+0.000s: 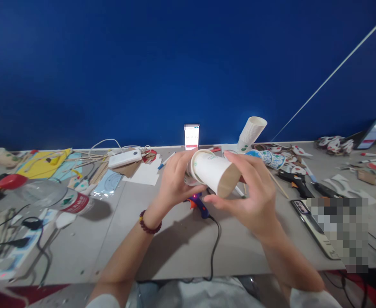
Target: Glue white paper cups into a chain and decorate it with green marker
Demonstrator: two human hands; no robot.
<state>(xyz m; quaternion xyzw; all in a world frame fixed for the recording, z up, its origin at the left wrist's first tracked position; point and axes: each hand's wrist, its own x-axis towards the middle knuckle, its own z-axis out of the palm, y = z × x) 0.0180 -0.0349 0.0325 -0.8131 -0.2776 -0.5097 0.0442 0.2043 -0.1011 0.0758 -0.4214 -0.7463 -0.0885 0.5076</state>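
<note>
Up in the air above the table, a white paper cup with small green print lies tilted on its side between my hands. Its brownish base points toward me and to the right. My left hand wraps the rim end, where something clear or pale shows beneath the rim that I cannot make out. My right hand grips the cup near its base, thumb below and fingers above. A purple and orange glue gun rests on the table just under the cup, partly hidden, with its black cable running toward me.
A lit phone and a leaning stack of paper cups stand by the blue wall. At left are a plastic bottle with a red cap and a power strip. To the right lie a black glue gun and another phone.
</note>
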